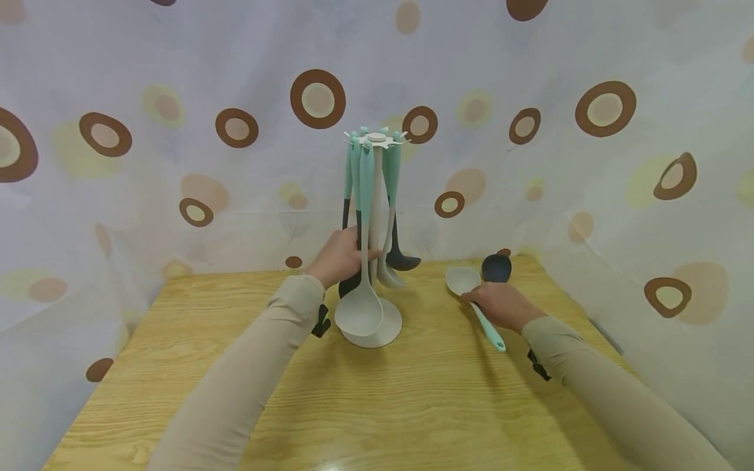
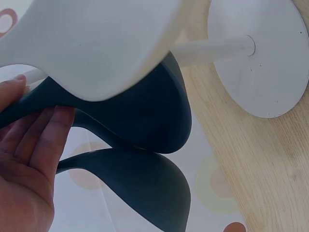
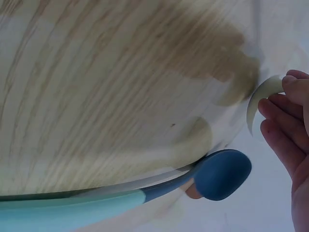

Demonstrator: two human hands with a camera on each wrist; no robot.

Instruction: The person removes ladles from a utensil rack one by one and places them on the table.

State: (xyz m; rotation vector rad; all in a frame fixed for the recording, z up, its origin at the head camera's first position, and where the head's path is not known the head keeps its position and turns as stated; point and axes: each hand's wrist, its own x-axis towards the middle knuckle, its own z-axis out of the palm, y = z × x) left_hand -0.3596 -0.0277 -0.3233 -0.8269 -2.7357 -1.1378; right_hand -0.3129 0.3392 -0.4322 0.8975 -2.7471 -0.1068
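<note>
1. Nearest, short of both hands, is the wooden tabletop, with a pale sleeve running across it to each wrist.
2. A white ladle with a mint handle hangs on the near side of the left hand, its bowl below that hand.
3. The white utensil stand has its round base below the left hand, its pole beside the thumb, and its hooked top well above.
4. The left hand holds the neck of a dark ladle, thumb on one side and fingers on the other; whether it grips the pole too, I cannot tell.
5. The right hand, well apart from the stand, pinches a white spoon between thumb and curled fingers. The spoon's bowl lies beyond the fingertips and to their left; its mint handle slants back from beneath the hand toward the person.
6. To the right of the left hand, a light grey utensil and a dark scoop-ended one hang from the stand.
7. Just beyond the right hand is the bowl of a dark blue spoon; the right wrist view shows its mint handle.
8. Farthest, behind both hands, hangs a circle-patterned curtain.
</note>
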